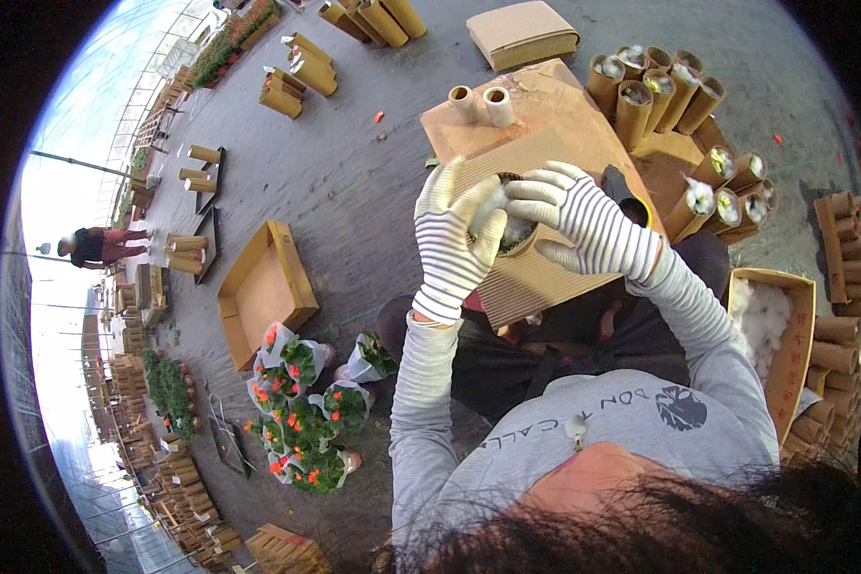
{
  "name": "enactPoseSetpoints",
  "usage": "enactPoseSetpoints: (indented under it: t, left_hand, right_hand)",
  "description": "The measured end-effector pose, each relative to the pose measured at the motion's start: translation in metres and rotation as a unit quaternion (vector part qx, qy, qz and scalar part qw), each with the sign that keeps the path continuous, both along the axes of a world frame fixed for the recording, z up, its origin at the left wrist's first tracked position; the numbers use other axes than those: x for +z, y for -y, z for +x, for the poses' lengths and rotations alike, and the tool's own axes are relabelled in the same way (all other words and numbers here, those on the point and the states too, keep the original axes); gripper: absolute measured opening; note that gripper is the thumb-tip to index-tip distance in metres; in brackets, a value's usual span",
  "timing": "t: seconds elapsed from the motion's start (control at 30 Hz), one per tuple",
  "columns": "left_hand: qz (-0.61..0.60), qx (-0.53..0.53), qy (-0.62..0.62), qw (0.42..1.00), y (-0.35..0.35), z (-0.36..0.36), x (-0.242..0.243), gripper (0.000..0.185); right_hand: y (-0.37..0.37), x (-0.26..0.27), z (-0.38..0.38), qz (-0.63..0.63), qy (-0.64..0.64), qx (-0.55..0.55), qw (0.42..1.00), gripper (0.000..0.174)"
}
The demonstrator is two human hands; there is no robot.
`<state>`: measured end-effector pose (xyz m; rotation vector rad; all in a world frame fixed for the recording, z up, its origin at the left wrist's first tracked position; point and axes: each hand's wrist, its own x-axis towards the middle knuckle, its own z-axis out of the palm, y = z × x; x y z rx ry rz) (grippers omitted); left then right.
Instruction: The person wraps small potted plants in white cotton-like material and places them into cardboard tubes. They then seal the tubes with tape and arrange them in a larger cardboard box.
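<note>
In front of me an upright corrugated cardboard sleeve stands over a flat corrugated sheet, with white fluffy fibre filling its mouth. My left hand, in a striped knit glove, is at the sleeve's left side, its thumb and forefinger on the fibre. From the right, the fingertips of my gloved right hand reach the rim and fibre, the thumb held apart; whether they grip is unclear. The corrugated sheet lies on a cardboard-topped work surface. Two small cardboard cores stand at its far end.
Fibre-stuffed cardboard tubes stand at the far right. A black and yellow object sits by my right wrist. An open carton of white fibre is at my right. Wrapped red-flowered plants and a shallow carton lie left. A person stands far left.
</note>
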<state>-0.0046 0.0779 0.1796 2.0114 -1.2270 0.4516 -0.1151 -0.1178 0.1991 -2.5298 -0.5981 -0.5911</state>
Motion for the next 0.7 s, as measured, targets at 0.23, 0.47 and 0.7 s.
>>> enactPoseSetpoints:
  t: [0.23,0.47,0.7]
  left_hand:
    - [-0.061,-0.025,-0.099,0.993,-0.004,0.002,-0.007,0.048]
    - [-0.208,-0.032,-0.245,0.946,-0.014,0.016,-0.028,0.047]
    - [-0.291,0.036,-0.337,0.895,-0.039,0.019,-0.048,0.052]
  right_hand:
    - [0.006,0.012,-0.017,0.037,0.056,-0.03,0.997,0.052]
    - [-0.002,-0.004,-0.012,0.037,0.012,-0.006,0.999,0.055]
    - [0.002,-0.023,0.021,-0.001,0.054,0.024,0.998,0.029]
